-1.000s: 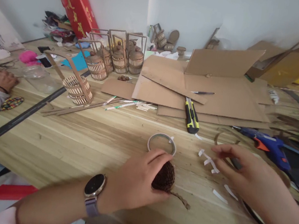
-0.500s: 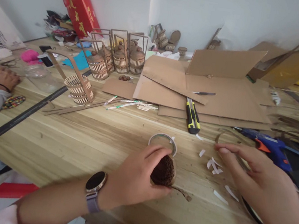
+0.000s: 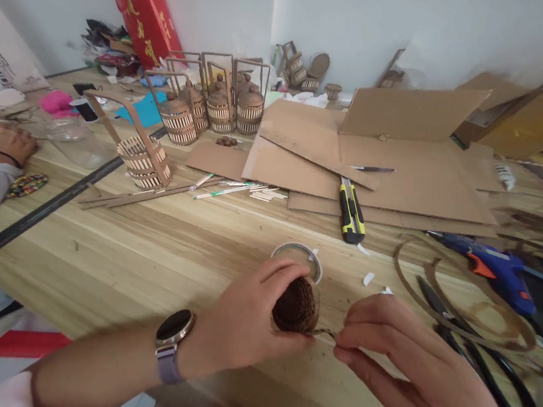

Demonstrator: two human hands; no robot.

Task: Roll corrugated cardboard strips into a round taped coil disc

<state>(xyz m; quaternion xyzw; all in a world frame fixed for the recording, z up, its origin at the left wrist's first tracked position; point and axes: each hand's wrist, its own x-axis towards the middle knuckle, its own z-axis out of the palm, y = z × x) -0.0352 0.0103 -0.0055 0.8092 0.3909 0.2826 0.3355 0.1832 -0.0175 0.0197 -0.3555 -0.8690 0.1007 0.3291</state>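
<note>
My left hand (image 3: 246, 311), a watch on its wrist, is wrapped round a small round coil of dark brown strip (image 3: 295, 306) with a lighter outer side. The palm and fingers hide its left part. From the coil's lower right a short, thin brown tail (image 3: 323, 331) sticks out. My right hand (image 3: 395, 362) pinches the end of this tail between thumb and fingers. Just behind the coil a tape roll (image 3: 318, 258) lies flat on the wooden table, partly covered by my left hand.
Black scissors (image 3: 478, 350), brown strips (image 3: 405, 276) and a blue glue gun (image 3: 504, 273) lie at the right. Behind are a yellow-black utility knife (image 3: 352, 215) and cardboard (image 3: 301, 167). Small handled baskets (image 3: 143, 162) stand at the back left. Another person's hands (image 3: 10, 143) rest at far left.
My right hand has moved left from the brown strips by the glue gun to the coil's tail and closed on it. The scissors have come into view. My left hand keeps its hold.
</note>
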